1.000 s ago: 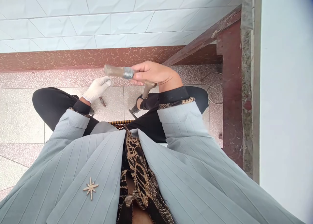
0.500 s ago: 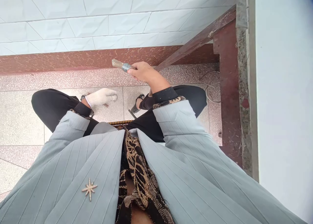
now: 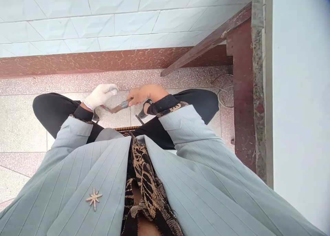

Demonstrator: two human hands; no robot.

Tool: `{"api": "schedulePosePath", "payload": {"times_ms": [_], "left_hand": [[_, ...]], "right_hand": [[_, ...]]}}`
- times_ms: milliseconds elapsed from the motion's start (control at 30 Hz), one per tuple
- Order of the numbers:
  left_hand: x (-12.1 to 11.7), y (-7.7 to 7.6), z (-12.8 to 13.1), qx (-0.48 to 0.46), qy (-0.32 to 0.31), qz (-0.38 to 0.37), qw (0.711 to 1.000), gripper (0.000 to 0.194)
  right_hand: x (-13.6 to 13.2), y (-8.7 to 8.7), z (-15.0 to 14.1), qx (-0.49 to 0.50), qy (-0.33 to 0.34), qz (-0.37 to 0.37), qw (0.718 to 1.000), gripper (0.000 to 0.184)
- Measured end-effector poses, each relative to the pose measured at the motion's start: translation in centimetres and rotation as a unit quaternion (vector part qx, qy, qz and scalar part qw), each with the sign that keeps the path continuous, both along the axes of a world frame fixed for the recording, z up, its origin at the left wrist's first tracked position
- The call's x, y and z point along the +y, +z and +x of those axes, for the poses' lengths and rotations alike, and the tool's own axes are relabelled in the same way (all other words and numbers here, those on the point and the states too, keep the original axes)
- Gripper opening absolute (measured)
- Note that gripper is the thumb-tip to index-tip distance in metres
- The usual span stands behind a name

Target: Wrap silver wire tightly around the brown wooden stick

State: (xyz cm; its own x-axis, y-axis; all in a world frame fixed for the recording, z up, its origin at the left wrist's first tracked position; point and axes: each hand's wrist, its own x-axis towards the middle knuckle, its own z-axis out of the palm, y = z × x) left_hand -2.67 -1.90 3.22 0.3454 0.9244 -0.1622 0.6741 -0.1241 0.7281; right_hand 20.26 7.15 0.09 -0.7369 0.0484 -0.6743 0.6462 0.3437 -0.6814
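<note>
My right hand (image 3: 145, 93), bare, is closed round a short wooden tool (image 3: 117, 108) with a grey binding (image 3: 124, 104) like wound wire. The tool's pale brown end points left and slightly down; the rest is hidden in my grip. My left hand (image 3: 100, 95) wears a white knitted glove (image 3: 96, 97), its fingers curled together. A thin brown strip (image 3: 105, 107) shows just below the glove, close to the tool's end. I cannot tell whether the glove grips this strip or whether the tool touches it.
My dark-trousered knees spread either side of a woven seat edge (image 3: 126, 128). Ahead is a white tiled wall (image 3: 134, 26) with a red-brown base. A slanted wooden brace (image 3: 206, 40) and red-brown panel (image 3: 242, 91) stand at right, beside a pale cable (image 3: 219, 91) on the floor.
My right hand has lowered the bound tool from up by the wall base towards my left hand. The gloved left hand has shifted slightly left and up.
</note>
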Motion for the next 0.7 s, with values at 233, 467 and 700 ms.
{"api": "schedulePosePath", "payload": {"times_ms": [233,467,700], "left_hand": [[0.3,-0.7,0.5,-0.008,0.067,-0.017,0.998,0.021],[-0.3,-2.6,1.9,-0.031,-0.004,-0.082,0.996,0.024],[-1.6,-2.3,2.9,-0.092,-0.052,-0.167,0.98,0.026]], "right_hand": [[-0.6,5.2,1.1,0.146,0.006,-0.13,0.981,0.041],[0.8,6.0,2.9,0.218,-0.434,0.022,0.874,0.035],[2.2,2.6,1.7,-0.002,-0.319,0.308,0.897,0.023]]}}
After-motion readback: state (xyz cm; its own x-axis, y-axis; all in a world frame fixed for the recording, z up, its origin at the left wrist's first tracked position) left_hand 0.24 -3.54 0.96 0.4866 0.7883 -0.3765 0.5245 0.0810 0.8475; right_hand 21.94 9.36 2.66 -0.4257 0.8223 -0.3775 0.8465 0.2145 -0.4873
